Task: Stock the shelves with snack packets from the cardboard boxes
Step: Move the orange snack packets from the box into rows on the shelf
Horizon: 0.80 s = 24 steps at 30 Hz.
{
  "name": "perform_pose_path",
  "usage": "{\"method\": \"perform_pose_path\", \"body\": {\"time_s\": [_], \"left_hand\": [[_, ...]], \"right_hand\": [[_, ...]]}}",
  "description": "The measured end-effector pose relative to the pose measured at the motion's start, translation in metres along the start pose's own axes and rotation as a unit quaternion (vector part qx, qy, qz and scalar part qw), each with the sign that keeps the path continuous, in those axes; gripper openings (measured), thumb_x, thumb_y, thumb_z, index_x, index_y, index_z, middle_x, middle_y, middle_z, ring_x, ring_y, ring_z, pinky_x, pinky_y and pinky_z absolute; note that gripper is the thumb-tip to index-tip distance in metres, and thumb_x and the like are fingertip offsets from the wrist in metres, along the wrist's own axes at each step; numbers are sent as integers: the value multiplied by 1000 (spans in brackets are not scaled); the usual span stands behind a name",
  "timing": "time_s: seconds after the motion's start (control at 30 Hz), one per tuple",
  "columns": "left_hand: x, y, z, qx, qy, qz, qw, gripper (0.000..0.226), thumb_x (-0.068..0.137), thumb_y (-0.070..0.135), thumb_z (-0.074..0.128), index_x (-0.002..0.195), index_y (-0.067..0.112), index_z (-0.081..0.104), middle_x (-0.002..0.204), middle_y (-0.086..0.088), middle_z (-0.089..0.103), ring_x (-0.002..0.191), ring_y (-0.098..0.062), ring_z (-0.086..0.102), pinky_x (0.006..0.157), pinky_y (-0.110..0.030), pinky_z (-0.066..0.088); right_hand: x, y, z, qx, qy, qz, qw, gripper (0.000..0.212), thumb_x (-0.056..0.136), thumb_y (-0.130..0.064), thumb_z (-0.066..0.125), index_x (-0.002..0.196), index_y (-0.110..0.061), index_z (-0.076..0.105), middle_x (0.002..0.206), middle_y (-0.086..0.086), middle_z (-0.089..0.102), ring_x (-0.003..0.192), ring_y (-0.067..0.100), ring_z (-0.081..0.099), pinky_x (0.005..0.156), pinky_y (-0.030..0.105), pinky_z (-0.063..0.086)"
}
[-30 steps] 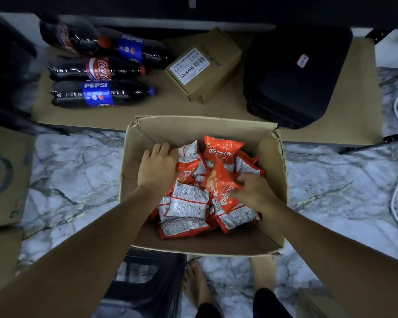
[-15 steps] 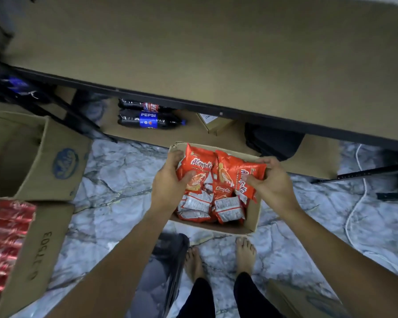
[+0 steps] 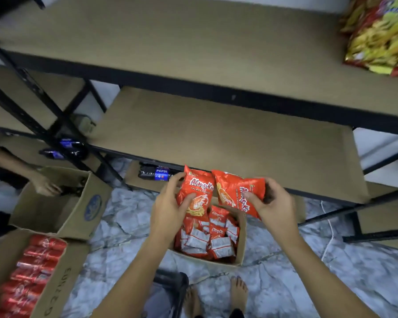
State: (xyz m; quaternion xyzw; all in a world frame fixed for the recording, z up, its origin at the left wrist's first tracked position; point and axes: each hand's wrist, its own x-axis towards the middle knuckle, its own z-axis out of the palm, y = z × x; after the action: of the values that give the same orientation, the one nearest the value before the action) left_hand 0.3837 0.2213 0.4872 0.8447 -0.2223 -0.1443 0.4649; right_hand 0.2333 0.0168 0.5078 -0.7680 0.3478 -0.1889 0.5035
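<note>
My left hand (image 3: 170,207) grips an orange prawn-cracker packet (image 3: 197,191), and my right hand (image 3: 271,203) grips a second orange packet (image 3: 237,193). Both packets are held up side by side at the front edge of the brown middle shelf (image 3: 228,138). Below them on the marble floor stands the open cardboard box (image 3: 241,239) with several more orange packets (image 3: 207,239) inside.
A higher shelf (image 3: 193,49) carries yellow snack bags (image 3: 381,35) at the right. Pepsi bottles (image 3: 156,174) lie on the bottom shelf. Another person's hand (image 3: 44,187) reaches into a box (image 3: 62,207) at left. A box of red cans (image 3: 30,276) sits nearer. Black rack posts (image 3: 44,104) stand left.
Both hands have risen from the box, each with a packet, up to the middle shelf's edge. My view has tilted upward, and the shelves and the other person's hand now show.
</note>
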Motion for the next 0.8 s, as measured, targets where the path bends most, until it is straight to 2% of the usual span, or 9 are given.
{"method": "perform_pose_path", "body": {"time_s": [0.1, 0.27, 0.47, 0.63, 0.8], "left_hand": [[3, 35, -22, -36, 32, 36, 998, 47, 89, 45, 68, 130, 45, 46, 116, 17, 65, 101, -5, 65, 81, -42, 58], [14, 91, -56, -85, 53, 108, 989, 49, 90, 31, 71, 133, 33, 48, 119, 17, 64, 98, 0, 66, 75, -29, 59], [42, 146, -92, -102, 63, 166, 979, 51, 90, 33, 70, 134, 37, 46, 122, 16, 60, 104, 2, 63, 80, -28, 59], [80, 180, -107, -61, 67, 189, 978, 48, 89, 35, 72, 129, 42, 47, 112, 19, 65, 98, -1, 66, 81, -38, 59], [122, 211, -100, -37, 72, 191, 978, 47, 89, 36, 71, 131, 39, 49, 109, 11, 68, 88, -3, 68, 73, -34, 60]], "right_hand": [[-1, -52, -19, 2, 15, -33, 999, 38, 83, -23, 80, 106, -45, 60, 93, -22, 70, 86, -5, 69, 71, 18, 57], [2, -121, -46, 27, 61, -83, 994, 50, 81, -25, 81, 119, -35, 50, 103, -21, 65, 96, -9, 65, 68, 11, 54], [20, -183, -73, 38, 100, -127, 986, 51, 81, -32, 80, 119, -34, 46, 95, -19, 66, 87, -3, 68, 64, 15, 56], [54, -211, -96, 39, 104, -161, 981, 48, 85, -26, 79, 123, -32, 49, 98, -9, 72, 86, 4, 72, 67, 26, 59], [109, -223, -124, -10, 95, -151, 984, 49, 88, -23, 76, 131, -26, 51, 109, -3, 68, 87, 5, 67, 64, 20, 54]]}}
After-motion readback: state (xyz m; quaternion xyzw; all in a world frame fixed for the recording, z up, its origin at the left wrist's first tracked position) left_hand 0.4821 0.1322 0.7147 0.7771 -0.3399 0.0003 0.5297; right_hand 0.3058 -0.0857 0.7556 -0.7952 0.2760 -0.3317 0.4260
